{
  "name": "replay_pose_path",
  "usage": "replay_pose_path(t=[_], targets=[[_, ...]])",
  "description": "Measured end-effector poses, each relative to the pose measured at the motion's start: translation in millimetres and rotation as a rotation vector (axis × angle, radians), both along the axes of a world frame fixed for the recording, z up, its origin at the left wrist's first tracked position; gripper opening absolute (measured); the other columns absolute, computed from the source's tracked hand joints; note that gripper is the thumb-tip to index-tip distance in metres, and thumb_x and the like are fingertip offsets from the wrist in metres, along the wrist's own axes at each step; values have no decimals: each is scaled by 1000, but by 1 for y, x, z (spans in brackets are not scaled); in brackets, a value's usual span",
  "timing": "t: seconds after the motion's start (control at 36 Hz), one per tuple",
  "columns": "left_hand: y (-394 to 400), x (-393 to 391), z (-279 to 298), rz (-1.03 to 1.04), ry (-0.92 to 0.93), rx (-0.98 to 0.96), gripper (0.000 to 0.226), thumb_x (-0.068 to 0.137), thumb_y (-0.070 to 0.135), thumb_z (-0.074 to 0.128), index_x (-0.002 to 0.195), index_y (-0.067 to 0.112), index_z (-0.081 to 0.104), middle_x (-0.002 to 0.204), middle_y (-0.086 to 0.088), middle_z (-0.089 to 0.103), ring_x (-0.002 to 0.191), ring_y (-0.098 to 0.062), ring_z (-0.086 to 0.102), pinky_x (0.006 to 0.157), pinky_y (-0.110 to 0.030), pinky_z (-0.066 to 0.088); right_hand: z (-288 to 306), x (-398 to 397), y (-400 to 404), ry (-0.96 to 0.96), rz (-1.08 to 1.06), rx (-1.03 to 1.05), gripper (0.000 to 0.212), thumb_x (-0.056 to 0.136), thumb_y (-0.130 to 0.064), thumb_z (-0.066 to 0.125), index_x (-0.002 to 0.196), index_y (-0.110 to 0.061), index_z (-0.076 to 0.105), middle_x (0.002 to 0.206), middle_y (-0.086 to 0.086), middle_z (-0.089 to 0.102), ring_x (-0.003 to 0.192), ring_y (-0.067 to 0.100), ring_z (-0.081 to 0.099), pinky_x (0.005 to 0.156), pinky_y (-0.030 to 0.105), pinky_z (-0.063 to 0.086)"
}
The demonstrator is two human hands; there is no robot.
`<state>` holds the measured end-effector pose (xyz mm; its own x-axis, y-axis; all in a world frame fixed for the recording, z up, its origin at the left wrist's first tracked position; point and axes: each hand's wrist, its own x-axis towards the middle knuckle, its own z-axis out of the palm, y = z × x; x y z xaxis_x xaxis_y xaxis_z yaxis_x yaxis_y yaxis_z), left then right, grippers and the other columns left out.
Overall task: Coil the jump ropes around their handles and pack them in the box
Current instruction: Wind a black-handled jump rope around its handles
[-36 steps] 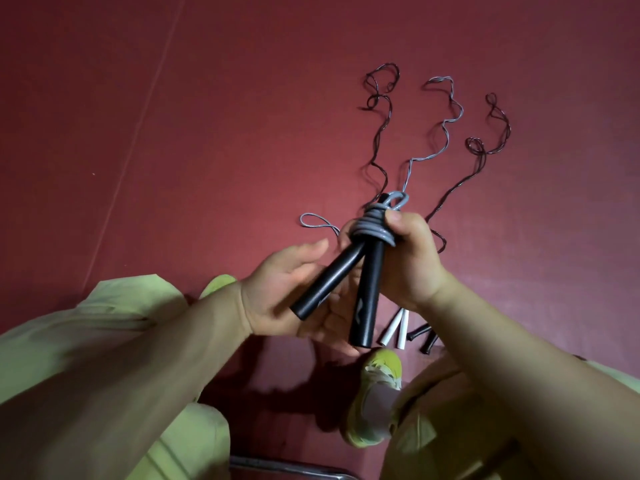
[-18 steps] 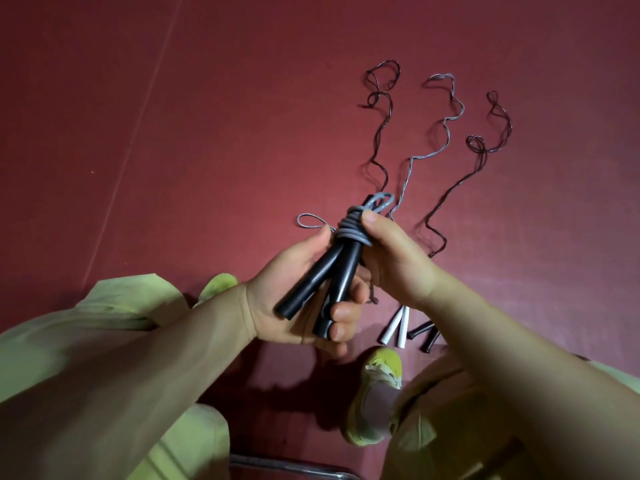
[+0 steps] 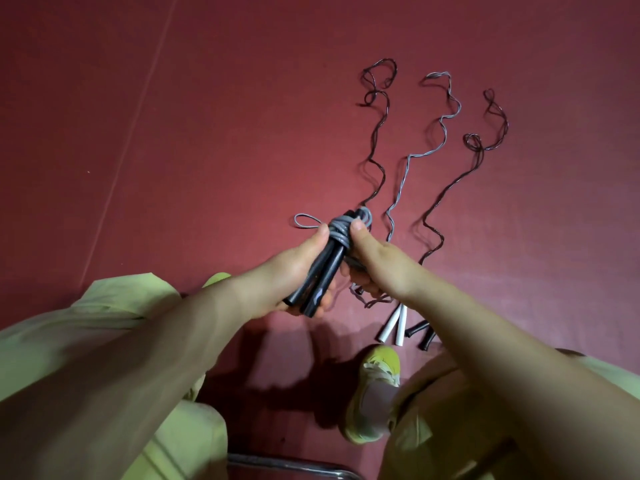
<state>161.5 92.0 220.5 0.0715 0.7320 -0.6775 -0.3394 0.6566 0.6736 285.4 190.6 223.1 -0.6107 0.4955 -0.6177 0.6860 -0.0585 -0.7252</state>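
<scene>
Pair of rigid black cylindrical handles [image 3: 320, 278], grey cord coil [image 3: 341, 230] at top: left hand [image 3: 294, 271] grasps handles, right hand [image 3: 377, 268] pinches coil. Light; cord springy, likely unwinds; hold at coil.

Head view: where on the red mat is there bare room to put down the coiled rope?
Bare mat lies left of the hands and above the left knee. Crowded right: three loose ropes and their handles beside the shoe.

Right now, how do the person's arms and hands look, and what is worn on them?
Both forearms are bare, with no sleeves in view. The left hand and right hand wear no gloves, and no rings, watch or bracelet can be seen.
</scene>
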Motion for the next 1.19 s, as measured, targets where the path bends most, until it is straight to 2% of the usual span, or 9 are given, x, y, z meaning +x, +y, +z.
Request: replay_pose_path(t=[0.17,0.28,0.33,0.42,0.53,0.67,0.83,1.08,1.19], targets=[[-1,3,-7,-17,250,-51,63,93,64,25,78,14,59,70,-14,60,59,-27,58,65,-36,51,-7,0,0,-58,5,17,66,98,-60,12,72,-14,50,36,-13,35,33,4,30,44,24,27],[2,1,-6,-32,373,-47,59,97,58,25,77,14,59,59,-10,60,47,-20,57,48,-22,50,-10,-2,0,-20,-54,-93,65,97,-63,14,74,-15,50,46,-10,34,41,11,27,45,23,23],[1,0,-8,-110,469,-20,59,98,56,20,81,17,61,61,-8,60,50,-20,57,50,-21,48,-11,-3,0,-15,-96,-216,65,97,-64,15,74,-15,51,50,-6,35,43,13,26,45,24,21],[-1,-2,-13,-211,662,32,56,97,58,17,93,20,58,78,-10,65,74,-28,62,71,-34,47,-10,-3,4,-31,-106,-347,64,95,-67,19,76,-16,51,55,-4,37,44,12,25,44,25,19],[6,1,-10,-372,922,-13,49,95,62,16,84,24,44,111,-14,65,105,-32,58,89,-39,43,-11,-2,7,-37,-147,-360,62,92,-69,25,76,-15,52,56,-3,38,45,13,25,42,23,19],[12,2,-2,-489,1064,-44,54,98,59,19,109,15,50,131,-18,54,119,-34,51,87,-38,37,-15,3,1,-43,-301,-170,58,88,-67,42,76,-14,61,59,4,57,45,17,45,43,22,31],[16,8,4,-602,1205,-14,45,96,61,24,94,20,43,122,-17,60,112,-34,56,84,-38,40,-12,14,-20,8,-507,-208,56,93,-60,43,82,-9,63,71,11,62,49,19,50,48,23,32],[31,21,38,-521,1341,86,55,91,66,29,115,22,53,127,-13,55,120,-33,47,94,-44,32,37,25,-12,146,-631,-279,51,95,-52,46,78,-7,60,69,9,60,54,18,55,52,26,46],[31,23,51,-478,1349,132,53,90,67,32,116,25,51,128,-11,52,122,-32,42,97,-44,30,53,28,-11,161,-648,-237,48,93,-52,52,71,-11,64,63,5,60,57,18,54,53,27,42]])
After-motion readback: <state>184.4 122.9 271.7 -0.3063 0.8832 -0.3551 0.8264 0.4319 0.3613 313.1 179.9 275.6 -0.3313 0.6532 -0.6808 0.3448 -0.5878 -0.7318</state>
